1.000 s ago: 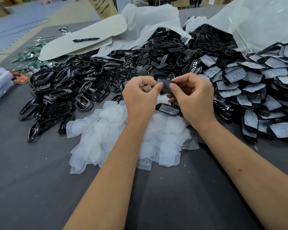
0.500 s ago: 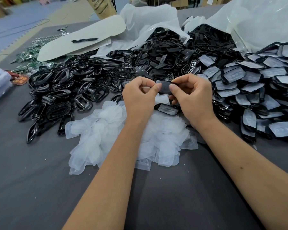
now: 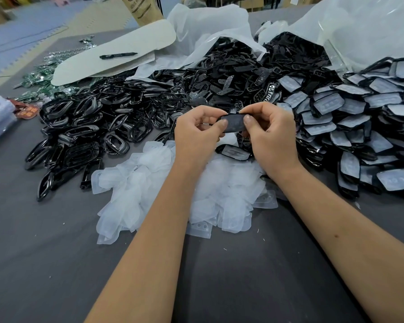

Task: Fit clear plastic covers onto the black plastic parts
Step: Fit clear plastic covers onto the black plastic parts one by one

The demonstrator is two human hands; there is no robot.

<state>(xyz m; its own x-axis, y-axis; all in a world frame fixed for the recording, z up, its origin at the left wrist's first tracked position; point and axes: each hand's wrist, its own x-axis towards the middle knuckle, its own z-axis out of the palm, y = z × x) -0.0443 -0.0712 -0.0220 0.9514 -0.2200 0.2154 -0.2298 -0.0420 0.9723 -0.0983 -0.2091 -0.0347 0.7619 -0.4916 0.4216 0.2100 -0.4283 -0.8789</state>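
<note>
black part point(image 3: 234, 123) | pinched between left hand point(image 3: 197, 136) and right hand point(image 3: 269, 138) thumbs, fingers

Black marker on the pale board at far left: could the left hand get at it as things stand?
Probably not right now: the left hand is pinching the black part with the right hand, and the marker lies beyond the black frames.

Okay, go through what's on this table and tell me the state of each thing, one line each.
Left hand: pinching the black part's left end.
Right hand: pinching its right end.
Black part: held above the table, a cover on it.
Clear covers: loose heap, unused.
Covered parts: piled on the right.
Black frames: bare, piled on the left.
Marker: capped, lying on a white sheet.
</note>
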